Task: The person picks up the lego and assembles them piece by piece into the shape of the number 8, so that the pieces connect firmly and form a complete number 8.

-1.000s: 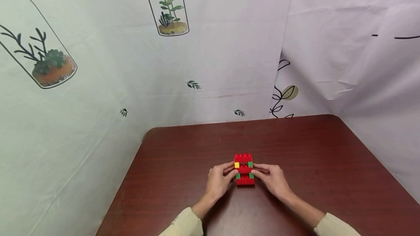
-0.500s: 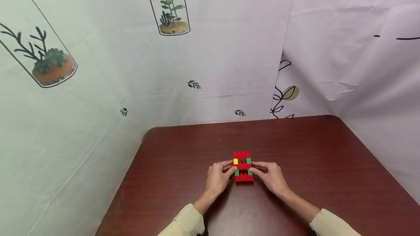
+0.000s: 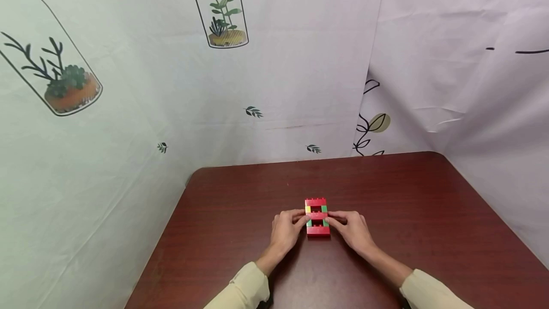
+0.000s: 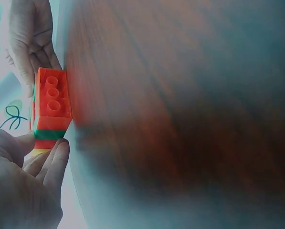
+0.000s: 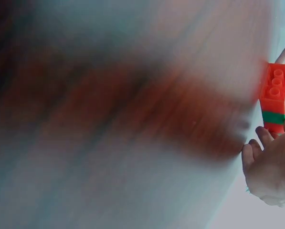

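Note:
A small block of stacked toy building bricks (image 3: 318, 215) is on the brown table. Three red bricks cross it, with small yellow and green bricks between them at the sides, leaving two gaps. Studs show along its far edge. The left wrist view shows the hollow underside of its near red brick (image 4: 52, 107), with round tubes inside. My left hand (image 3: 284, 230) pinches the left side between thumb and fingers. From the right side, my right hand (image 3: 355, 233) grips it the same way. In the right wrist view the near red brick (image 5: 276, 104) appears beside the right fingers.
The dark reddish-brown table (image 3: 240, 190) has rounded far corners. Behind it and along both sides hangs a pale cloth (image 3: 291, 70) printed with plants in glass jars and leaves.
Both hands have slid slightly away from the person and a little left, taking the bricks with them. Their hold on the two sides looks the same.

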A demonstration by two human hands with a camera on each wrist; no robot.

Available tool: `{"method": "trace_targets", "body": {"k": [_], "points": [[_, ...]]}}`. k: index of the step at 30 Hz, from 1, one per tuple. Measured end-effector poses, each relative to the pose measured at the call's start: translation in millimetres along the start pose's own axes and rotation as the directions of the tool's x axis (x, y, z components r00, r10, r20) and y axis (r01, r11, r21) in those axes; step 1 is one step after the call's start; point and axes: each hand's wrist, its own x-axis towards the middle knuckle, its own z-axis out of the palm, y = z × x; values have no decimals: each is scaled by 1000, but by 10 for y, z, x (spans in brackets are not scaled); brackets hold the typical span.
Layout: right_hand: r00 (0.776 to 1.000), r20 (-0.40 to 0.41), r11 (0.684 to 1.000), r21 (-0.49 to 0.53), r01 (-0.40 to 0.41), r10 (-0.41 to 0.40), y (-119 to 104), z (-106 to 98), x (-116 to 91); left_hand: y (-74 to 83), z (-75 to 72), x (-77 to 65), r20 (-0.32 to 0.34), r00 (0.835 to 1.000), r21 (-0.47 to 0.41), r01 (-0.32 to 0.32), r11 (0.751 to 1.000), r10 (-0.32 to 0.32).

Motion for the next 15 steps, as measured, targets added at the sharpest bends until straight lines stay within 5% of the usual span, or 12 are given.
{"method": "trace_targets", "body": {"k": [15], "points": [[1000, -6, 999, -48, 1, -2, 45, 43, 61, 35, 22, 47, 28, 994, -14, 101, 995, -101]]}}
